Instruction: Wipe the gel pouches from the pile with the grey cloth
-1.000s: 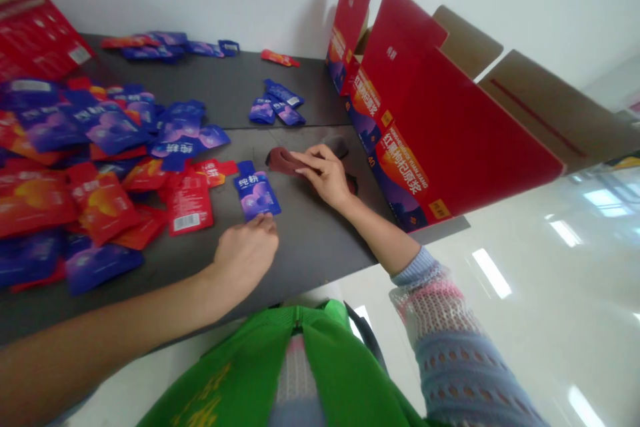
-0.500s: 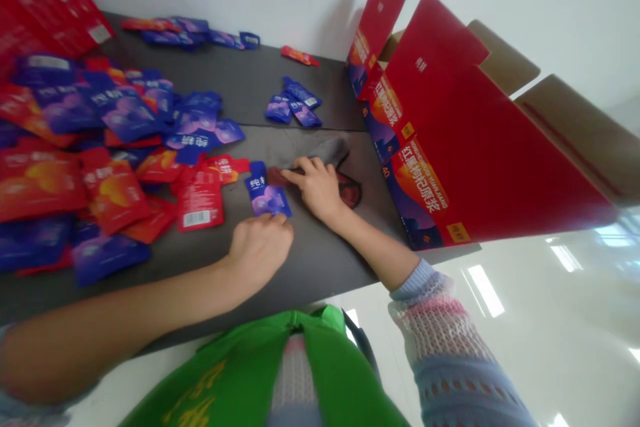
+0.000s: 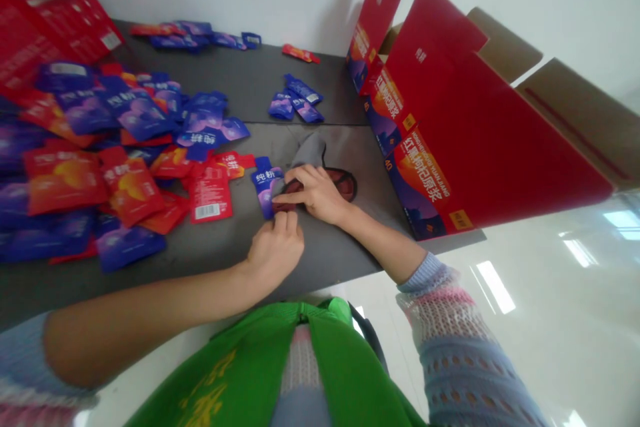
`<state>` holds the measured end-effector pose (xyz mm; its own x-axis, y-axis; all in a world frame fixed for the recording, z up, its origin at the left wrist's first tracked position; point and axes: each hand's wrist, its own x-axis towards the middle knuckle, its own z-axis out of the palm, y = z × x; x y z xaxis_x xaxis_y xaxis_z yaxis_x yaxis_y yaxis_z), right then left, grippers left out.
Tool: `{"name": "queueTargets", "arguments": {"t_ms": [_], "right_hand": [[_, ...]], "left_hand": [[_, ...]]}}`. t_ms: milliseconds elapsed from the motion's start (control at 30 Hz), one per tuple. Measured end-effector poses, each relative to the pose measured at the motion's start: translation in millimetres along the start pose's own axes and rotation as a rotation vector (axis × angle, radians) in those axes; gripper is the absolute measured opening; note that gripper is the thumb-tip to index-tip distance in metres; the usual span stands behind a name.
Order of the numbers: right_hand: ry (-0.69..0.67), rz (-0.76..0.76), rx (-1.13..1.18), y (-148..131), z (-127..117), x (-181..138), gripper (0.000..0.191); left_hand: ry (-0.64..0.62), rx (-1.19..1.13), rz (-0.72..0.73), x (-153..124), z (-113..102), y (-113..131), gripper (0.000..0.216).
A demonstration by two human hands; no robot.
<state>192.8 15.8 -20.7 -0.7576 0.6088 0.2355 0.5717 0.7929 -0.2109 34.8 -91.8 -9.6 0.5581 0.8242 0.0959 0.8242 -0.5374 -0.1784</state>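
A limp cloth piece [image 3: 345, 185], dark red and grey with black edging, lies on the dark table; I cannot make out exactly what it is. Across its middle rests my right hand [image 3: 320, 195], thumb and fingers stretched out over the fabric. My left hand [image 3: 277, 243] is closed at the cloth's near left end, fingertips pinched on its edge and partly hidden by the knuckles. Just left of both hands lies a blue pouch [image 3: 265, 180] with white lettering, close to the cloth.
On the left, blue and red pouches [image 3: 130, 187] form a big heap on the table [image 3: 345, 140]. Several more pouches [image 3: 295, 99] lie farther back, near the white wall. Tall red cartons [image 3: 450, 147] with raised flaps line the right side. Another red carton [image 3: 65, 20] stands back left.
My left hand has moved slightly right, from the blue pouch's lower edge to the cloth. My right hand has come slightly nearer. The cloth has turned, and its grey part now points away from me.
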Motion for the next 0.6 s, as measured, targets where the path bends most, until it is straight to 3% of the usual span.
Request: {"name": "queueTargets", "arguments": {"t_ms": [133,333,500,600], "right_hand": [[0.002,0.137,-0.117,-9,6,12,0.038],[0.117,0.369,-0.067,19,4,15,0.045],[0.288,0.214,0.165,31,1,0,0.042],[0.217,0.073,0.206,17,4,-3,0.041]], "left_hand": [[-0.013,-0.019,0.009,3,0,-2,0.030],[-0.042,-0.049,0.008,4,-1,-4,0.031],[-0.050,-0.047,0.030,3,-1,-5,0.031],[-0.065,-0.049,0.034,4,-1,-5,0.033]]}}
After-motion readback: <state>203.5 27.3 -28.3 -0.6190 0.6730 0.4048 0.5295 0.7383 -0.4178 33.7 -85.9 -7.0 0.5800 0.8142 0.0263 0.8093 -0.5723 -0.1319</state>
